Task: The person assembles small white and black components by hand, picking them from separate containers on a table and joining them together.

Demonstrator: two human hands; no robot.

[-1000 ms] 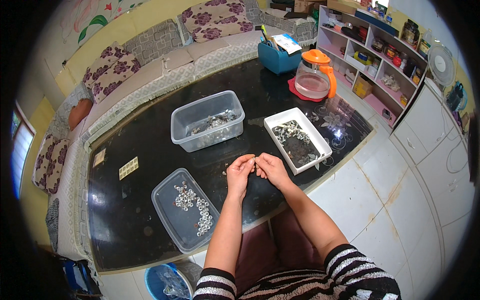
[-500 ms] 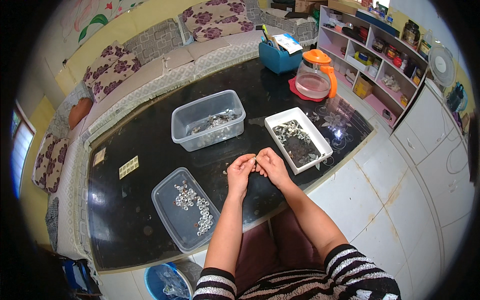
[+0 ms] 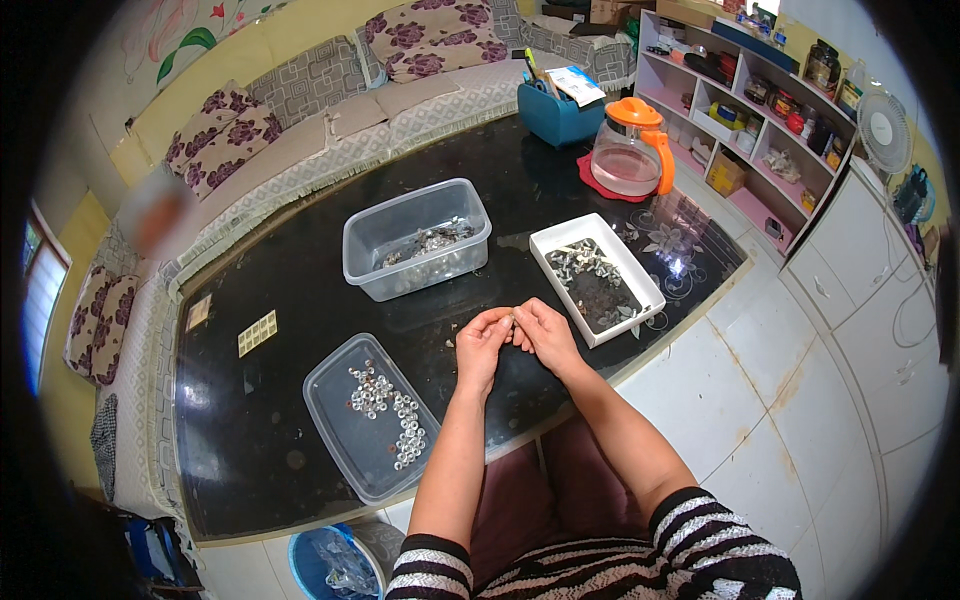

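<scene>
My left hand (image 3: pixel 484 343) and my right hand (image 3: pixel 541 333) meet over the near side of the dark table, fingertips pinched together on a tiny thing too small to name. Just right of them stands a white box (image 3: pixel 648 302) with small grey-and-white pieces (image 3: pixel 583 262) in it. Beyond my hands is a clear plastic tub (image 3: pixel 370 262) with small shiny pieces (image 3: pixel 440 240) at its bottom. To the left of my left forearm lies a clear plastic lid (image 3: pixel 345 445), on which several small clear ring-shaped pieces (image 3: pixel 408 432) are spread.
An orange-lidded glass jug (image 3: pixel 628 165) stands on a red mat at the far right, beside a blue holder (image 3: pixel 556 115). A small card sheet (image 3: pixel 257 334) lies at the table's left. A blue bin (image 3: pixel 310 565) stands below the near edge. A sofa (image 3: pixel 300 160) runs behind.
Both hands have shifted very slightly, still pinched together at the same place. A blurred patch now covers the brown shape on the sofa at the left.
</scene>
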